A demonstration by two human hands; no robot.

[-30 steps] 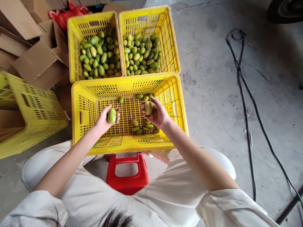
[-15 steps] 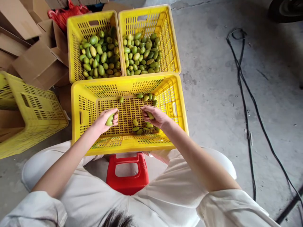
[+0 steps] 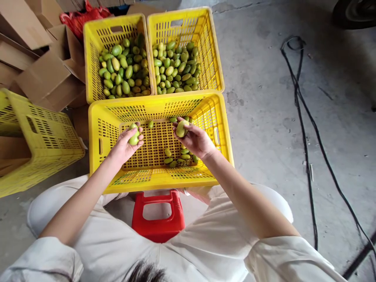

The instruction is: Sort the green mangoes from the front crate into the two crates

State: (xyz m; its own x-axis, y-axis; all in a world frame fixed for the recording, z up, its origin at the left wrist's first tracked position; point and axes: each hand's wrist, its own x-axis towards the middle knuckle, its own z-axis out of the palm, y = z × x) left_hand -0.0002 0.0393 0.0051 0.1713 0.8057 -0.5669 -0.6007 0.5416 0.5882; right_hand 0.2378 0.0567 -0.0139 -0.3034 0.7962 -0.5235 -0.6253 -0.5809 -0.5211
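My left hand (image 3: 125,144) is turned palm up over the left part of the near yellow crate (image 3: 158,102), fingers curled round green mango (image 3: 134,138); whether this is one fruit or two I cannot tell. Over the crate's right part, my right hand (image 3: 197,140) cradles a yellowish-green mango (image 3: 182,128) on its fingers, with the thumb against it. Below and beside the right hand, several small mangoes (image 3: 168,160) lie on the crate's slotted bottom. A lone mango (image 3: 150,124) rests near the far wall between my hands.
Behind stand a left yellow crate (image 3: 88,62) and a right yellow crate (image 3: 217,58), both holding many mangoes. Cardboard boxes (image 3: 49,82) and another yellow crate (image 3: 55,135) are at left. A red stool (image 3: 158,227) sits between my legs; a black cable (image 3: 305,145) lies on the floor.
Both hands have turned palm up and their fingers have loosened, so the mangoes in them show more. My right hand has moved slightly away from me.
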